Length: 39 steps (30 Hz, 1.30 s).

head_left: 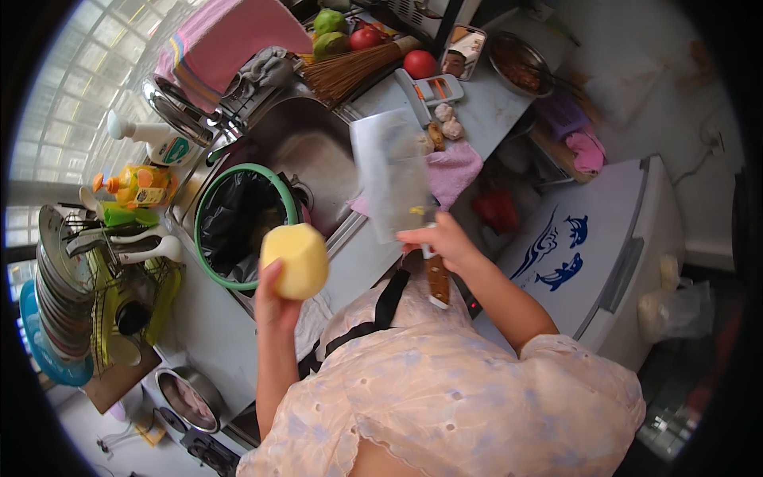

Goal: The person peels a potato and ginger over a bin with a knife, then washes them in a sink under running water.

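A large, pale yellow peeled potato (296, 261) is gripped in my left hand (275, 306), raised beside the green-rimmed bin. My right hand (447, 242) is closed around a cleaver (389, 167) near the top of its brown wooden handle, with the index finger reaching along the blade. The broad metal blade points away from me over the counter edge, partly covering a pink cloth (455, 171). A small yellow scrap clings to the blade near the handle. Blade and potato are apart.
A green bin lined with a black bag (238, 226) stands at the steel sink (310, 151). Plates in a rack (63, 278) are at left. An orange-and-white slicer (433, 91), garlic (451, 127), a propped phone (462, 52) and a metal bowl (520, 65) sit on the far counter.
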Available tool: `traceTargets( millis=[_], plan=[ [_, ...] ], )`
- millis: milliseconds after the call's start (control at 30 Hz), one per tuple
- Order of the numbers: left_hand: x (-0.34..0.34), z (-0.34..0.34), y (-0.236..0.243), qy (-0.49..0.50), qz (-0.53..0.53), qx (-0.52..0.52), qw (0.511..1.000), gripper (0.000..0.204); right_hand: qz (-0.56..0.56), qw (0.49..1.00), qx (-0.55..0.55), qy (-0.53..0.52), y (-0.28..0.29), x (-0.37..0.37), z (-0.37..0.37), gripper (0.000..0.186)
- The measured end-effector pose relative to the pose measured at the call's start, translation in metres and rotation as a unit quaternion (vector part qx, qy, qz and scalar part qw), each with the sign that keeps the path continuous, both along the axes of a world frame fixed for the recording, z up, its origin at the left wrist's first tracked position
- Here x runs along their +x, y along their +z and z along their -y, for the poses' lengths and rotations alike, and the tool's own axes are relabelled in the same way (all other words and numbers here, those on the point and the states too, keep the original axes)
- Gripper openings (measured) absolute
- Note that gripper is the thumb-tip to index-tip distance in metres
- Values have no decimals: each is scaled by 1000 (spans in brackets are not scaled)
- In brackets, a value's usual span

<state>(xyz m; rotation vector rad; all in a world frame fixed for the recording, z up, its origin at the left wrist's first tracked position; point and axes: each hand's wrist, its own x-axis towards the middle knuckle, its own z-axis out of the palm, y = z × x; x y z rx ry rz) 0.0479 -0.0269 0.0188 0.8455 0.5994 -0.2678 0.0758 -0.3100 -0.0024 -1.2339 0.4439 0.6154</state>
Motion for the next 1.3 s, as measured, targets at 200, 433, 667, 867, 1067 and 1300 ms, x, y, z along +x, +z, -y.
traceTargets(
  millis=[200,433,667,867,1067,1300],
  plan=[
    [88,70,-70,26,-102,-109,989,49,-32,998,-42,-41,20,-12,90,21],
    [190,76,-209,22,-173,220,960,55,-40,991,-127,-18,16,-41,183,31],
    [204,68,-277,-132,-132,50,981,55,-152,965,-180,-113,-5,-81,222,26],
    [204,38,-269,-217,-216,159,939,61,-151,967,-172,-108,-25,-83,228,25],
    [208,19,-282,-238,-268,290,887,64,-196,964,-135,-120,-42,-67,218,29],
    [217,2,-314,-195,-50,838,507,62,-237,939,-191,-160,-62,-88,196,27]
  ],
)
